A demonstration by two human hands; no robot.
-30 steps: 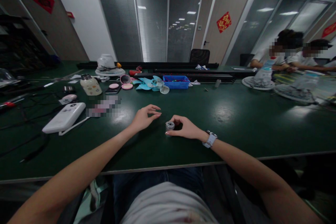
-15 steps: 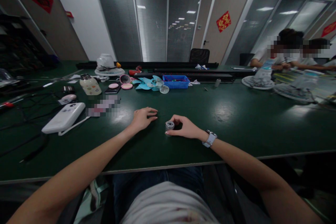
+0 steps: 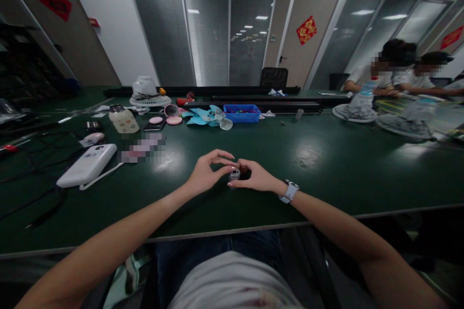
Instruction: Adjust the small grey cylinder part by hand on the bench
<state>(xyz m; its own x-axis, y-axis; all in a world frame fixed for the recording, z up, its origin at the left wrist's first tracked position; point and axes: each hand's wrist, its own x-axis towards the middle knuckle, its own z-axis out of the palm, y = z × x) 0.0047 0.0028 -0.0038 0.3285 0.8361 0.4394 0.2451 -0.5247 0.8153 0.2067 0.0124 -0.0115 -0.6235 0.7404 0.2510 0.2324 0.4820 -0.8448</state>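
A small silver metal cylinder (image 3: 235, 174), like a little motor with dark holes in its top face, stands upright low over or on the dark green table. My right hand (image 3: 255, 175) is closed around its right side, thumb at the near side and fingers at the far side. From the left, my left hand (image 3: 209, 172) reaches over to the cylinder's top rim, its fingers curved and apart from the thumb. The thumb tip is at the rim; whether it touches is hard to see.
Beyond my hands lie blue fan blades (image 3: 205, 116), a blue bin (image 3: 242, 113) and another small cylinder (image 3: 299, 114). On the left are a bottle (image 3: 123, 119), a white power bank (image 3: 87, 165) and dark cables. Two people sit at the right near fan parts (image 3: 355, 112).
My left hand has moved right, from beside the cylinder to its top rim. My right hand stays around the cylinder in nearly the same place.
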